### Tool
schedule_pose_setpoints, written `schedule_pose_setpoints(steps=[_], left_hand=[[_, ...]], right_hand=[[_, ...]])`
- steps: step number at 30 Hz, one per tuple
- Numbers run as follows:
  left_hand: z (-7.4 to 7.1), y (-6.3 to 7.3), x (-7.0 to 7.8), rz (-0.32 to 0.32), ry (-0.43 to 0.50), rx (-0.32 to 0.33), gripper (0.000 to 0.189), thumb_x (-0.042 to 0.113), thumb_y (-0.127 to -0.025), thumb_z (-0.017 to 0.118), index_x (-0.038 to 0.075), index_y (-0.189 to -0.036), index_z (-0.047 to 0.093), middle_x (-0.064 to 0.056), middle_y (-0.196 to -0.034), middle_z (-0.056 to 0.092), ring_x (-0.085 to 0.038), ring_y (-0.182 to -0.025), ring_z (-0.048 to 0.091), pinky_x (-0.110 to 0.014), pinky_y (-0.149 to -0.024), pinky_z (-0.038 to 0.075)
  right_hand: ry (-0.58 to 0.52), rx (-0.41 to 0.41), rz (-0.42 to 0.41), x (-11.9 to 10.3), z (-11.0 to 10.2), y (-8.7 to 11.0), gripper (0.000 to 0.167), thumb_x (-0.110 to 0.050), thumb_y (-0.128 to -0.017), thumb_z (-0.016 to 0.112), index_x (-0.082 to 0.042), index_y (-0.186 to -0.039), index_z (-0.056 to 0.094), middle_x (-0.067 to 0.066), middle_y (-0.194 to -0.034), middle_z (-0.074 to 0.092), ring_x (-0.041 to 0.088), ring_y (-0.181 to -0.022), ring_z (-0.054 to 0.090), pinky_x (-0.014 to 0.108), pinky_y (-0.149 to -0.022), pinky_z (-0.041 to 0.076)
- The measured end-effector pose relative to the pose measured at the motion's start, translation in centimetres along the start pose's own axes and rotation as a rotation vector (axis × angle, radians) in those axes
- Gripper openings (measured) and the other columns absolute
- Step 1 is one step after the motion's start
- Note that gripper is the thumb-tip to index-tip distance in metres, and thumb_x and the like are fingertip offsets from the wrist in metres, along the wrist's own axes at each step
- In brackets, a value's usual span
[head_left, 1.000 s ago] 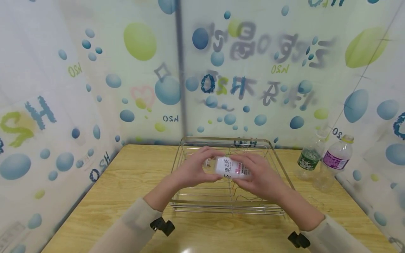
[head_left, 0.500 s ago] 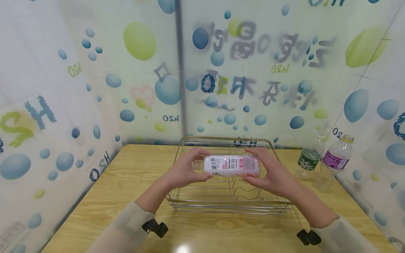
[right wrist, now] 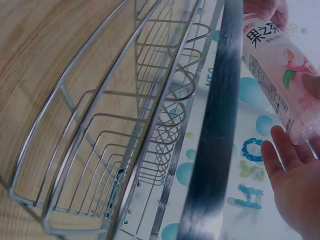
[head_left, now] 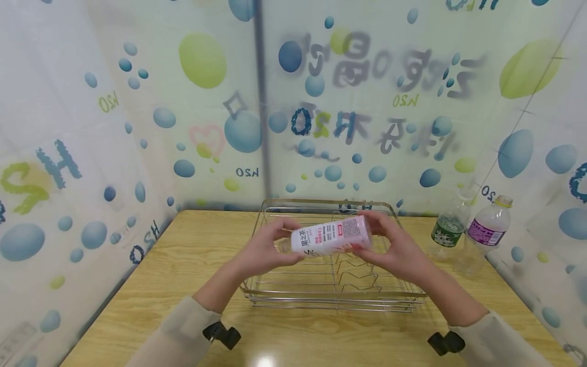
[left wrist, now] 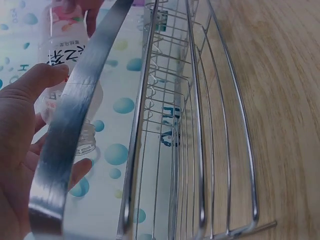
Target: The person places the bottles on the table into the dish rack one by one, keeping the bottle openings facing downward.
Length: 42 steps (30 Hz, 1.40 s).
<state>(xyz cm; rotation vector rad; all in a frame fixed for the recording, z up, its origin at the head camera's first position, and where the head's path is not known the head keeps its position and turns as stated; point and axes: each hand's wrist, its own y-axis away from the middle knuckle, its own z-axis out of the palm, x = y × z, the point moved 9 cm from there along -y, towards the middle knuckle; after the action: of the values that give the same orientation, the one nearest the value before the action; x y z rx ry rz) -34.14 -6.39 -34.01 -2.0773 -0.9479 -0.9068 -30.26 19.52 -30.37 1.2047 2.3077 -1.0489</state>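
Observation:
A plastic drink bottle (head_left: 331,236) with a white and pink label lies nearly sideways in the air, its neck to the left and its base tipped up at the right. Bare screw threads show on its neck in the left wrist view, with no cap seen. My left hand (head_left: 259,250) grips the shoulder end between thumb and fingers. At the base end, my right hand (head_left: 398,248) holds it between thumb and fingers. In the right wrist view a peach picture shows on the label of the bottle (right wrist: 280,70). Both hands are above a wire rack (head_left: 293,293).
Two clear bottles stand at the table's right edge, one with a green label (head_left: 447,232) and one with a purple label (head_left: 487,232). The rack has wavy wire dividers on its right side. A patterned curtain (head_left: 206,127) encloses the wooden table (head_left: 183,270).
The hands have moved apart, the right one sliding out to the bottle's base, uncovering more label. The bottle's base end has then tilted upward.

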Motion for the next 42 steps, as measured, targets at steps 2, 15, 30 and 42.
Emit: schedule_pose_setpoints(steps=[2, 15, 30, 42], left_hand=[[0.3, 0.0, -0.2, -0.018, 0.016, -0.015, 0.055, 0.018, -0.093, 0.09, 0.014, -0.14, 0.062, -0.006, -0.144, 0.065, -0.037, -0.141, 0.065, -0.058, -0.111, 0.057], [1.3, -0.8, 1.2, 0.086, -0.104, -0.015, 0.07, 0.02, -0.093, 0.09, 0.024, -0.156, 0.06, -0.002, -0.151, 0.066, -0.029, -0.138, 0.063, -0.056, -0.11, 0.057], [1.5, -1.0, 0.3, -0.007, -0.016, 0.055, 0.065, 0.022, -0.099, 0.084, 0.028, -0.157, 0.057, -0.003, -0.148, 0.068, -0.028, -0.135, 0.066, -0.054, -0.107, 0.061], [1.1, -1.2, -0.2, -0.099, 0.095, 0.125, 0.063, 0.021, -0.102, 0.081, 0.023, -0.159, 0.054, -0.01, -0.147, 0.068, -0.034, -0.136, 0.066, -0.053, -0.107, 0.062]], right_hand=[[-0.022, 0.003, 0.009, -0.2, -0.1, -0.2, 0.08, -0.013, -0.094, 0.088, -0.012, -0.162, 0.046, 0.008, -0.135, 0.067, 0.031, -0.126, 0.07, 0.035, -0.108, 0.06], [-0.116, 0.007, -0.026, -1.3, 0.2, -1.8, 0.075, -0.008, -0.095, 0.086, -0.011, -0.161, 0.049, 0.012, -0.144, 0.06, 0.022, -0.117, 0.065, 0.022, -0.096, 0.061], [-0.223, -0.003, 0.052, -1.7, 0.7, -4.4, 0.079, -0.017, -0.102, 0.081, -0.012, -0.169, 0.04, 0.014, -0.147, 0.061, 0.032, -0.124, 0.071, 0.02, -0.097, 0.06], [-0.296, 0.009, 0.103, -1.1, 1.1, -4.4, 0.083, -0.017, -0.104, 0.077, -0.009, -0.172, 0.03, 0.018, -0.163, 0.052, 0.043, -0.139, 0.064, 0.057, -0.112, 0.058]])
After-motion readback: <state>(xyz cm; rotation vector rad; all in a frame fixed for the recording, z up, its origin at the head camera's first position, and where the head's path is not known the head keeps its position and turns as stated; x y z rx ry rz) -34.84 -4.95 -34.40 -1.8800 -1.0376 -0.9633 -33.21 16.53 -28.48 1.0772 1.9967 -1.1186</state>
